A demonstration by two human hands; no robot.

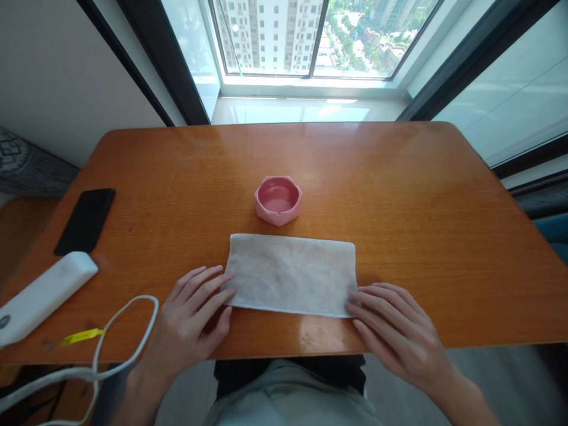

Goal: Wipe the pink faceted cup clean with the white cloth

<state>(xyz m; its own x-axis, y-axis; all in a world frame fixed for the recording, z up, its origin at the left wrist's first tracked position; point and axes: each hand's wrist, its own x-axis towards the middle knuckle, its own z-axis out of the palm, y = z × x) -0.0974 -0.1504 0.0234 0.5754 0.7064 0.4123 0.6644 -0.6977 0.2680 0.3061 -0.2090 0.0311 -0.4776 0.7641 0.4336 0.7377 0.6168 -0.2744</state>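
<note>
A folded grey-white cloth (291, 273) lies flat on the wooden table (399, 195), near the front edge. My left hand (190, 322) rests flat on the table, fingers spread, its fingertips touching the cloth's lower left corner. My right hand (394, 331) lies flat too, fingers stretched out and touching the lower right corner. Neither hand holds anything. Just behind the cloth stands a small pink dish (278, 200), empty.
A black phone (85, 220) lies at the table's left edge. In front of it lies a white oblong device (42, 296), with a white cable (119, 337) looping off the front edge. Windows stand beyond the table's far side.
</note>
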